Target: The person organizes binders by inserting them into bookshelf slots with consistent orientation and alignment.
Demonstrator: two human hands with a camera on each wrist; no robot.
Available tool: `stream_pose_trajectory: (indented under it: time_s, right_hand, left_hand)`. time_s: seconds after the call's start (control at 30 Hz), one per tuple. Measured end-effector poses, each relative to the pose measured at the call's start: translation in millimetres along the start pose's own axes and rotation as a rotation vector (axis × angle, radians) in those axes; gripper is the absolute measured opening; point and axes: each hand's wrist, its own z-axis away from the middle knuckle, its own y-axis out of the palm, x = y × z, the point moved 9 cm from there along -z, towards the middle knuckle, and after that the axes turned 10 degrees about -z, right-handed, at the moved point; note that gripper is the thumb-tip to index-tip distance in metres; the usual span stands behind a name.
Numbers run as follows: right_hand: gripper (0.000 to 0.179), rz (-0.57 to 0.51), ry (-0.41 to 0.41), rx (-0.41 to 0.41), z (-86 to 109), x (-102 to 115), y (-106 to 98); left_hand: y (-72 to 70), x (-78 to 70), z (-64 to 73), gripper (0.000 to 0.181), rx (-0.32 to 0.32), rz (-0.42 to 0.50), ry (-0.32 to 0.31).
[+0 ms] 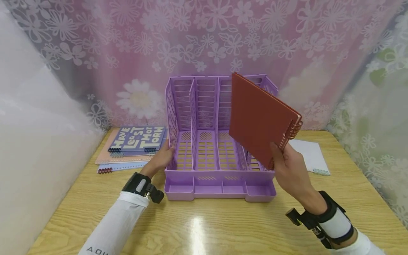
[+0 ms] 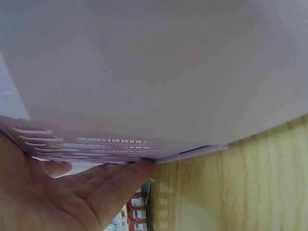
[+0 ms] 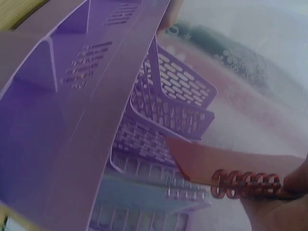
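Note:
My right hand (image 1: 291, 170) pinches a reddish-brown spiral notebook (image 1: 258, 120) by its coil-bound edge, thumb across the cover. The notebook is tilted and raised over the right part of a purple desk organizer (image 1: 220, 180), hiding some of its compartments. In the right wrist view its red coil (image 3: 245, 184) shows beside the thumb. My left hand (image 1: 162, 156) rests against the organizer's left side wall, and the left wrist view shows its fingers (image 2: 120, 187) extended along the slotted panel. Inside the organizer's right end, another notebook (image 3: 144, 192) with a clear coil stands.
Left of the organizer lies a stack of spiral notebooks, with a blue lettered notebook (image 1: 138, 139) on top. A white notebook (image 1: 310, 156) lies on the wooden table (image 1: 197, 226) at the right. A floral curtain (image 1: 204, 39) hangs close behind the organizer.

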Motion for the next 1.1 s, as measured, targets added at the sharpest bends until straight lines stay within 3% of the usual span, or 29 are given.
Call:
stream_pose_trajectory:
  time_s: [0.23, 0.37, 0.6, 0.87, 1.0, 1.1]
  right_hand:
    - [0.034, -0.072, 0.146, -0.007, -15.2, -17, 22]
    - [0.036, -0.049, 0.212, -0.014, -23.6, -28, 35]
    - [0.032, 0.049, 0.214, -0.024, -41.8, -42, 53]
    - [0.033, 0.069, 0.302, -0.023, -57.6, -59, 73]
    - [0.035, 0.035, 0.328, -0.006, -62.4, -67, 83]
    - [0.04, -0.018, 0.334, 0.062, -66.5, -76, 95]
  left_hand:
    - [2.3, 5.3, -0.3, 0.049, 0.012, 0.006, -0.014]
    - [1.6, 5.8, 0.5, 0.05, 0.013, 0.004, -0.018]
    - [-0.3, 4.0, 0.1, 0.05, 0.01, 0.002, -0.005]
    - [-2.0, 2.8, 0.6, 0.051, 0.011, 0.01, 0.001]
    - [-0.4, 2.5, -0.4, 0.051, 0.014, -0.002, -0.012]
    - [0.9, 1.5, -1.0, 0.052, 0.012, -0.013, -0.021]
